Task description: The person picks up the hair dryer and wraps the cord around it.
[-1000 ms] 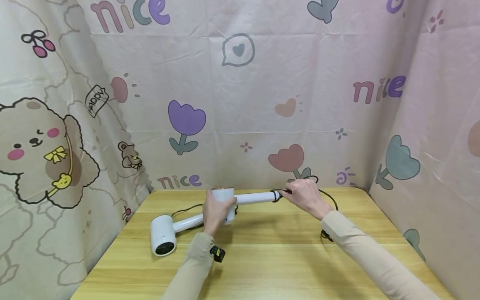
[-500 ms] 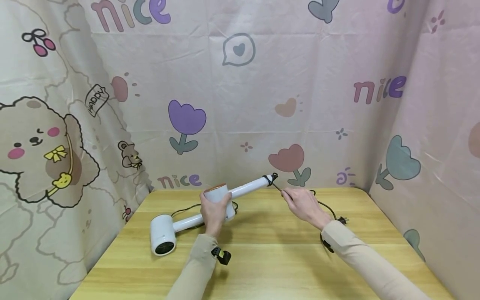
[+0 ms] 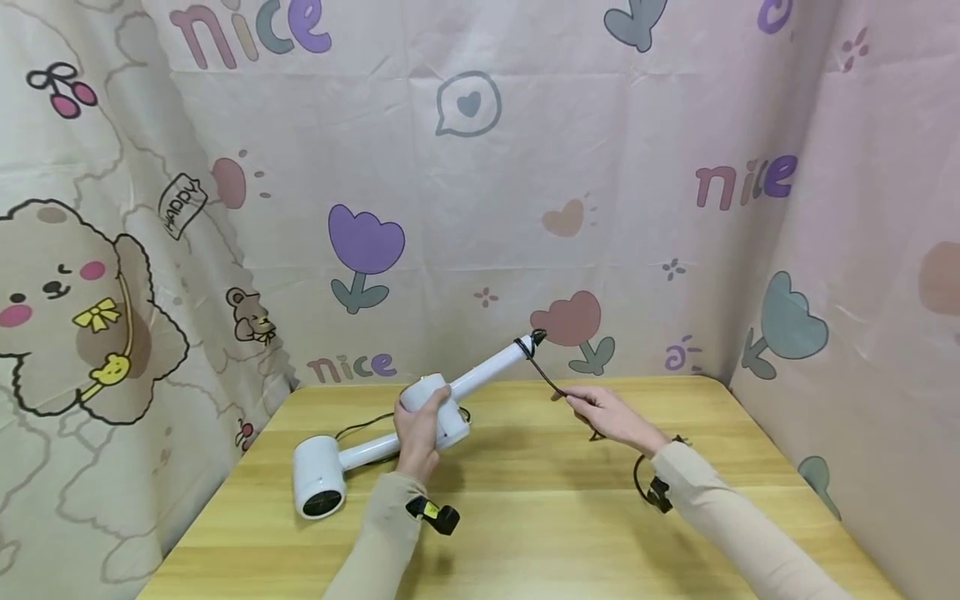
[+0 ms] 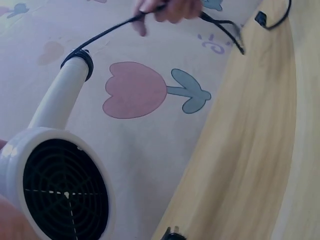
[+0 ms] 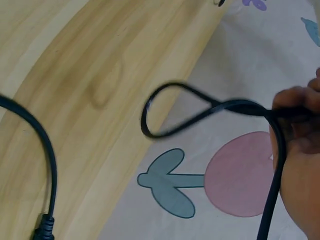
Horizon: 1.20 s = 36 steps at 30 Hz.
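My left hand [image 3: 416, 429] grips the head of a white hair dryer [image 3: 487, 371], its handle slanting up to the right. Black cord [image 3: 545, 377] is wrapped round the handle's end and runs down to my right hand [image 3: 611, 417], which pinches it. In the left wrist view the dryer's black round grille [image 4: 65, 190] faces the camera. The right wrist view shows a loop of cord [image 5: 145, 115] sticking out from the fingers. A second white hair dryer [image 3: 318, 479] lies on the table at the left, its handle passing behind my left hand.
The wooden table [image 3: 540, 533] ends at a patterned cloth backdrop [image 3: 465, 208], which also hangs on both sides. A thin black cord [image 3: 363, 425] lies behind the second dryer. A black plug [image 4: 261, 19] on a curved cord shows in the left wrist view.
My left hand has tilted the held dryer, raising its handle end. My right hand has left the handle end and moved slightly lower, drawing out a length of cord.
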Each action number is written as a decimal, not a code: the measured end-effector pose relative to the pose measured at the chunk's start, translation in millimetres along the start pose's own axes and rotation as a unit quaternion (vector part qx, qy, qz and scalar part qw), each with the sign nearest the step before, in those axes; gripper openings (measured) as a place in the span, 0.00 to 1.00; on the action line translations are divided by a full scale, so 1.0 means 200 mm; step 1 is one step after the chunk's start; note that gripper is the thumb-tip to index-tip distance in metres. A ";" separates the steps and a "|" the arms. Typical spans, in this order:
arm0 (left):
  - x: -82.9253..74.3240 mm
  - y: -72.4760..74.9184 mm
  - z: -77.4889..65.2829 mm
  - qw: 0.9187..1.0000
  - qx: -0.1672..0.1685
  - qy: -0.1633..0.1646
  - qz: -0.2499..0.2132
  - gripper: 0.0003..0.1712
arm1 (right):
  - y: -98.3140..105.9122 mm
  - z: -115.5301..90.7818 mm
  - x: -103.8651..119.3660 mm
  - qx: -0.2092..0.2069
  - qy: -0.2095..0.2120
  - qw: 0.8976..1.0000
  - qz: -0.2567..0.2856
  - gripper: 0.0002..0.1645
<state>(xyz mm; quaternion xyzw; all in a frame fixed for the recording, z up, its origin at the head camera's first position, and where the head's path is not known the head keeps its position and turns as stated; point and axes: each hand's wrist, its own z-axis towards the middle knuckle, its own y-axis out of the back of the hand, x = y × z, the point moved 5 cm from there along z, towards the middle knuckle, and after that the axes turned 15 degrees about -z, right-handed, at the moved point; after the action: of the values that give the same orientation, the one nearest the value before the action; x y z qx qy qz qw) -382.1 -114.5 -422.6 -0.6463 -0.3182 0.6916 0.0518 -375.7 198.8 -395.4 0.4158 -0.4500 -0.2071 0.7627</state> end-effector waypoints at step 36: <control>0.10 0.01 -0.03 0.972 0.157 0.175 0.006 0.35 | 0.05 0.05 -0.24 0.029 -0.113 0.991 -0.060 0.21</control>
<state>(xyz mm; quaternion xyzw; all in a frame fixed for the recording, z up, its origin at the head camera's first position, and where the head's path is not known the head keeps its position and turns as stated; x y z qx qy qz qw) -378.4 -103.1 -441.0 -0.7428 -0.1872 0.6099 0.2032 -409.1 232.3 -409.6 0.4380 -0.5130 -0.2852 0.6809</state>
